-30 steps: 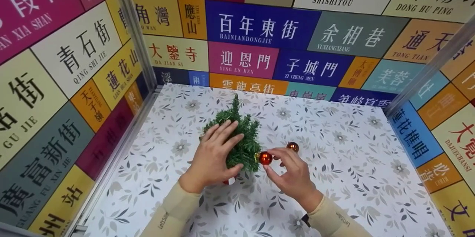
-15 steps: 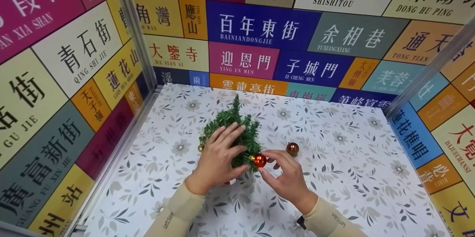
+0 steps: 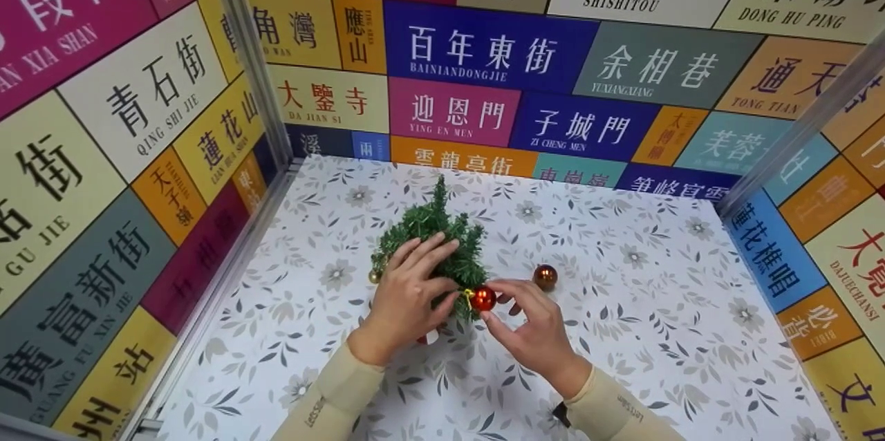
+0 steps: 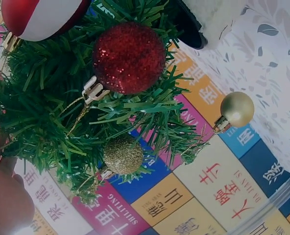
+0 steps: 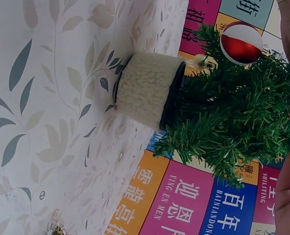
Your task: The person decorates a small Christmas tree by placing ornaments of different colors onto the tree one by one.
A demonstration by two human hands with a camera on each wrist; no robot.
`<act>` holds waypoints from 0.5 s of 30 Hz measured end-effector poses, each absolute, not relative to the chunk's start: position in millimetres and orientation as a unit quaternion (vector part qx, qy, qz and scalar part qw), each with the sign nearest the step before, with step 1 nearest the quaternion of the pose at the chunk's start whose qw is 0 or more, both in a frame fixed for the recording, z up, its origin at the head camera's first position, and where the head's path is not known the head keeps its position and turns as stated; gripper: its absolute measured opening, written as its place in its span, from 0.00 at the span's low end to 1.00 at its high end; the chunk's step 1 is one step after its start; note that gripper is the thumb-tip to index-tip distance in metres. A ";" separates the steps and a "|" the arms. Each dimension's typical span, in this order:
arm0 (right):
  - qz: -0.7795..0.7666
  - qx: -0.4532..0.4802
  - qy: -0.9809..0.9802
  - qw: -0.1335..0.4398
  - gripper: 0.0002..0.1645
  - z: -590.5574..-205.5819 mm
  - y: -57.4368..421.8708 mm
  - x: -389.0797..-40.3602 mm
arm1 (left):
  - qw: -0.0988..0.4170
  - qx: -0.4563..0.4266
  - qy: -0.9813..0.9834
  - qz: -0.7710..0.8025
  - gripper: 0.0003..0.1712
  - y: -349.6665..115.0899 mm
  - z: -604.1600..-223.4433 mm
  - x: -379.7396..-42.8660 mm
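A small green Christmas tree stands on the table, its pot wrapped in cream fleece. My left hand lies over its near left side, thumb and index finger brought together at a branch. In my right hand, thumb and fingertips pinch a shiny red bauble by its side; its gold loop points at the left fingertips. Several baubles hang on the tree: a glittery red bauble, a glittery gold bauble, a matte gold bauble and a red-and-white bauble.
A shiny brown bauble lies on the table just beyond my right hand. The table has a white leaf-and-flower cover. Panels with coloured signs wall it in at the back and sides, with metal posts at the corners.
My right hand has carried the red bauble slightly left to the tree. My left hand has slid a little right and down the tree, its thumb and index finger drawing together.
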State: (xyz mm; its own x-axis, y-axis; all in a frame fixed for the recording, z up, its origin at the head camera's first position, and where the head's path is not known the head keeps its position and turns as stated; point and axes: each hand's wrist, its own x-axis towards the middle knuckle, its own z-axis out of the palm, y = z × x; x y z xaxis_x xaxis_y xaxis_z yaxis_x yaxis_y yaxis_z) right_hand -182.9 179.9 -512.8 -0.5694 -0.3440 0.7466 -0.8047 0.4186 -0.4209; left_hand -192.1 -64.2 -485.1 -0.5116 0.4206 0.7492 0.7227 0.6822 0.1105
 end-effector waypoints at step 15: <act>0.401 0.346 -0.807 0.262 0.27 -527.5 182.9 -177.0 | 0.366 -0.334 -0.831 -0.251 0.04 -65.2 -482.4 -188.7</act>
